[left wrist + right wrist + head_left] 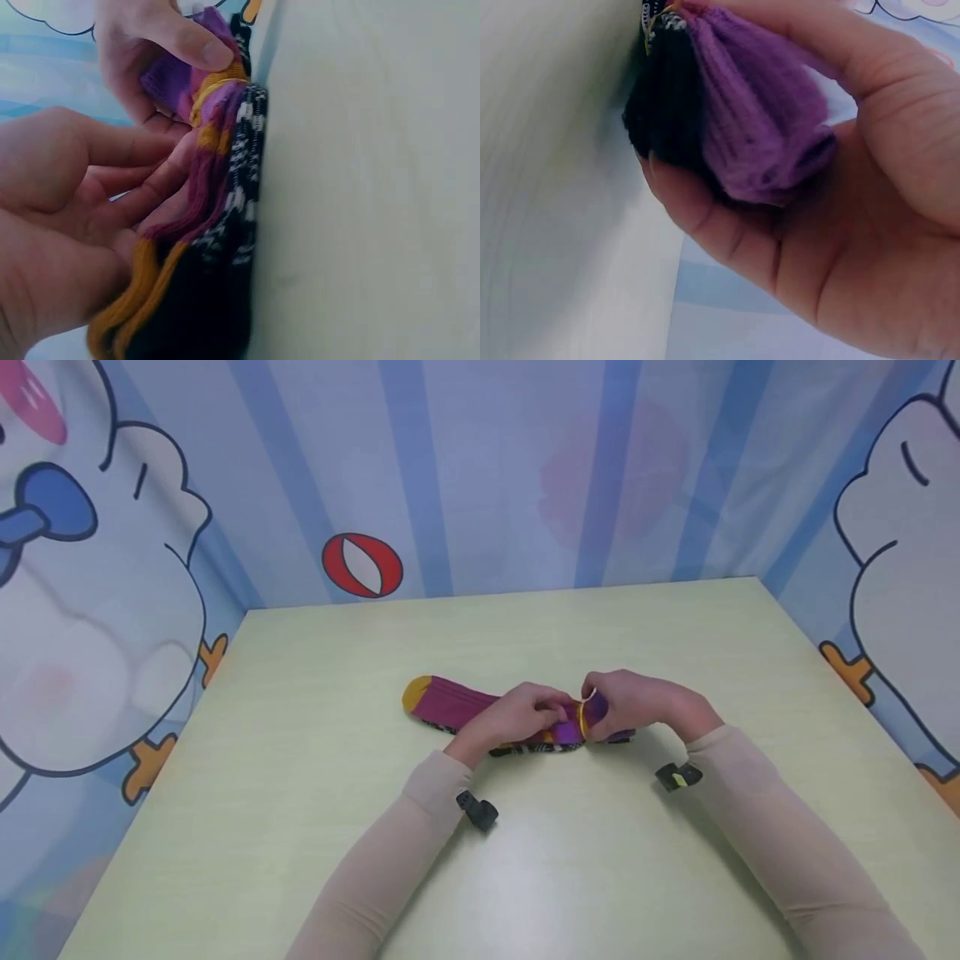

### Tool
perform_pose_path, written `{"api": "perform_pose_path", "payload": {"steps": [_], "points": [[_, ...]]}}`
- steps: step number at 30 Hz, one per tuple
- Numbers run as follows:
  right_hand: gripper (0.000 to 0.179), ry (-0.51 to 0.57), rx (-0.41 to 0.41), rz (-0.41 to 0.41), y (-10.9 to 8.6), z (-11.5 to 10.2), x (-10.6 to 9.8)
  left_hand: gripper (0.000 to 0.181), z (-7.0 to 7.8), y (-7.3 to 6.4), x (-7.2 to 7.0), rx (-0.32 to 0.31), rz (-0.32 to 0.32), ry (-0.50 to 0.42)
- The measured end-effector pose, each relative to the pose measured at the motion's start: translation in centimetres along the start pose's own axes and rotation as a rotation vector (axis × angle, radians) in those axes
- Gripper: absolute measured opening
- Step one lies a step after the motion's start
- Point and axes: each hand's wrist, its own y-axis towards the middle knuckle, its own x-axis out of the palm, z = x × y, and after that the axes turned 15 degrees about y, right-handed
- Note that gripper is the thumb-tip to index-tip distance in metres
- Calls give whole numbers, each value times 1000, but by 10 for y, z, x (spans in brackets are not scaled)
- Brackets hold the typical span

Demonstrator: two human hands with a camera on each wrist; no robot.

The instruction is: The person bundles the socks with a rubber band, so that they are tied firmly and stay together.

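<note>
A pair of socks (457, 703), maroon with mustard toes and heels, purple cuffs and a black-and-white patterned side, lies across the middle of the table. My left hand (517, 717) holds them near the ankle part, fingers bent against the fabric. A thin yellow elastic band (582, 721) circles the socks close to the cuffs and gathers them tightly. Around the bunched purple cuff (742, 127) curl the thumb and fingers of my right hand (840, 247). In the left wrist view, some left fingertips are hidden behind the socks.
The pale yellow-green table (300, 693) meets a blue striped cloth backdrop (495, 477) at its far edge. Printed cartoon figures cover the side walls. A small black wrist camera (477, 811) sits on the left sleeve, another black camera (678, 776) on the right.
</note>
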Motion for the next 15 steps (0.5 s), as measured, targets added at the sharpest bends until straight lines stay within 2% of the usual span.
{"api": "perform_pose_path", "payload": {"steps": [4, 8, 11, 15], "points": [[59, 15, -19, 89, 1, 8, -2, 33, -3, -3, -5, -9, 41, 92], [49, 47, -120, 155, 3, 14, -3, 31, -4, -6, -7, -68, 99, 205], [40, 40, -180, 163, 3, 18, -4, 32, -3, -6, -8, -95, 124, 281], [37, 24, -150, 139, 3, 24, -7, 37, 1, -5, -11, -115, 144, 323]]}}
